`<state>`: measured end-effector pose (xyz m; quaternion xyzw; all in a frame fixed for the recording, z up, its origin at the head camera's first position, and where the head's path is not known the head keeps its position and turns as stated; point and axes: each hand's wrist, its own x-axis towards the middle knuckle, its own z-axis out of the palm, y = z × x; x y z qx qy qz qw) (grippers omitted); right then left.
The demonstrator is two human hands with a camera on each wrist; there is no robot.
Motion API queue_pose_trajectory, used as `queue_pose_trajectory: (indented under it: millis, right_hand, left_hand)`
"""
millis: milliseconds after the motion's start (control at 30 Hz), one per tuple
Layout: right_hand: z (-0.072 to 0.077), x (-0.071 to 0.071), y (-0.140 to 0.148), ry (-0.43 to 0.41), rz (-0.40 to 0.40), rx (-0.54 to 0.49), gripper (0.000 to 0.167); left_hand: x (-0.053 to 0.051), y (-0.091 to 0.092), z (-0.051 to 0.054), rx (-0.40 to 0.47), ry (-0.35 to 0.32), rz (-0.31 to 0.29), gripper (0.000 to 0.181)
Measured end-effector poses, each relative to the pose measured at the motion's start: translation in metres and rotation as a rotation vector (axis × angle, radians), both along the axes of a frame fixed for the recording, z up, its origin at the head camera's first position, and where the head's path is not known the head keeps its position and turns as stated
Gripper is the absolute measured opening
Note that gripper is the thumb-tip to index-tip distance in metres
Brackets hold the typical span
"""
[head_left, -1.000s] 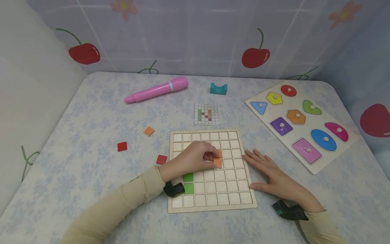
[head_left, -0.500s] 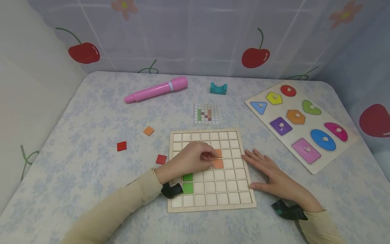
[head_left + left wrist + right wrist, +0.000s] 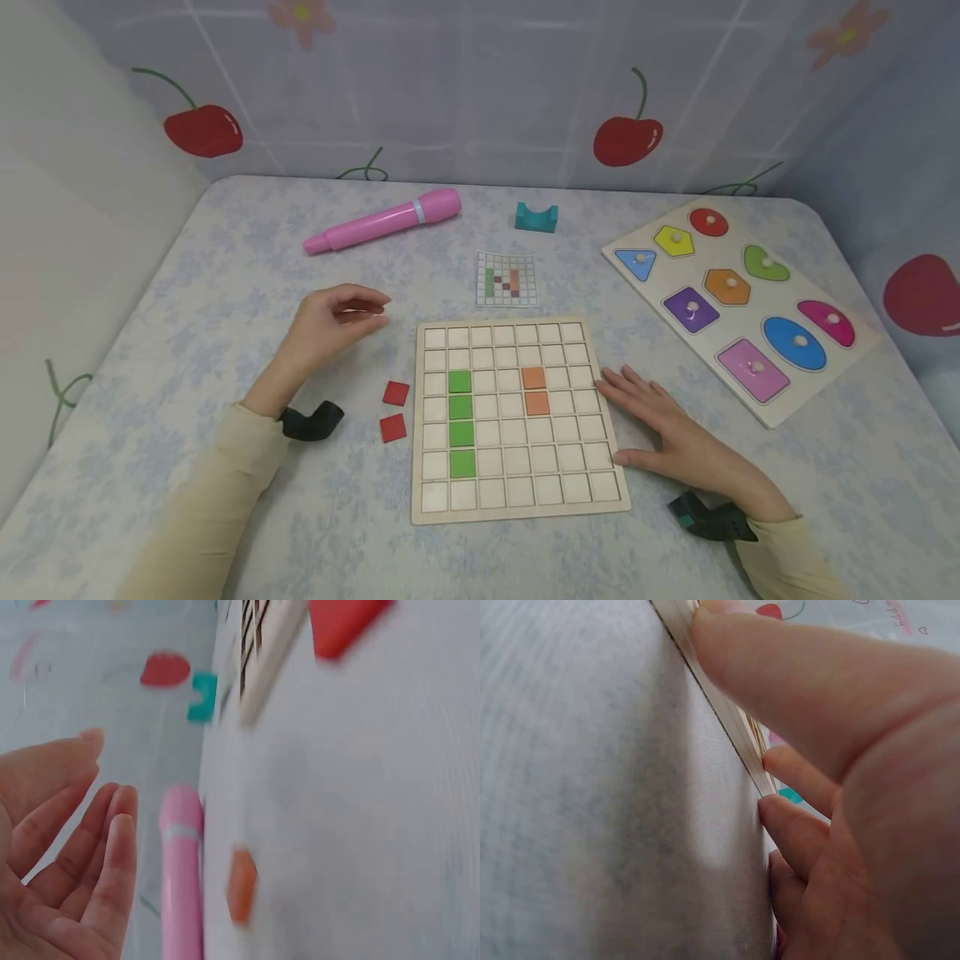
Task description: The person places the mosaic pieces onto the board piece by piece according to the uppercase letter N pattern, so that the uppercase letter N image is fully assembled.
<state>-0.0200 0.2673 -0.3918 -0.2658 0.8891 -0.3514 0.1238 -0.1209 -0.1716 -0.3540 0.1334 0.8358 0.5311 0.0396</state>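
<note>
My left hand (image 3: 330, 323) hovers over the table left of the wooden grid board (image 3: 617, 492), fingers loosely bent and holding nothing. Below it lies an orange tile (image 3: 241, 886), which the hand covers in the head view. Two red tiles, one higher (image 3: 396, 393) and one lower (image 3: 393, 427), lie beside the board's left edge. On the board, several green tiles (image 3: 461, 433) form a column, and two orange tiles (image 3: 536, 392) sit in another. My right hand (image 3: 667, 433) rests flat on the table, its fingertips and thumb touching the board's right edge.
A small printed pattern card (image 3: 507, 280) lies behind the board. Farther back are a pink microphone-shaped toy (image 3: 382, 222) and a teal notched block (image 3: 536, 218). A knobbed shape puzzle (image 3: 738, 308) lies at the right.
My left hand has left the orange tiles on the board and moved left and away over the table. The lower red tile has come into view. My right hand stays still.
</note>
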Motion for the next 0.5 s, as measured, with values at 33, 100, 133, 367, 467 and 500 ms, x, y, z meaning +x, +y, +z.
queue_pose_trajectory:
  millis: [33, 100, 133, 367, 467, 500]
  right_hand:
    - [0.0, 0.0, 0.0, 0.003, 0.002, -0.002, 0.078]
    - [0.0, 0.0, -0.001, 0.006, 0.002, -0.004, 0.078]
    - [0.0, -0.001, -0.001, 0.008, 0.002, -0.006, 0.078]
    - [-0.001, 0.0, -0.001, 0.004, -0.003, -0.005, 0.078]
    - [-0.001, -0.001, 0.0, -0.003, -0.007, 0.003, 0.079]
    - [-0.001, -0.001, 0.0, -0.005, -0.007, 0.008, 0.08]
  left_hand:
    - [-0.002, -0.008, -0.002, 0.002, -0.018, 0.026, 0.032]
    - [-0.005, -0.023, -0.008, -0.017, -0.044, 0.047, 0.035]
    - [-0.006, -0.029, -0.011, -0.027, -0.058, 0.045, 0.036]
    - [-0.015, -0.047, -0.024, -0.166, -0.087, -0.104, 0.041]
    - [-0.016, -0.047, -0.026, -0.219, -0.071, -0.135, 0.039]
    - [-0.016, -0.046, -0.027, -0.229, -0.065, -0.136, 0.039]
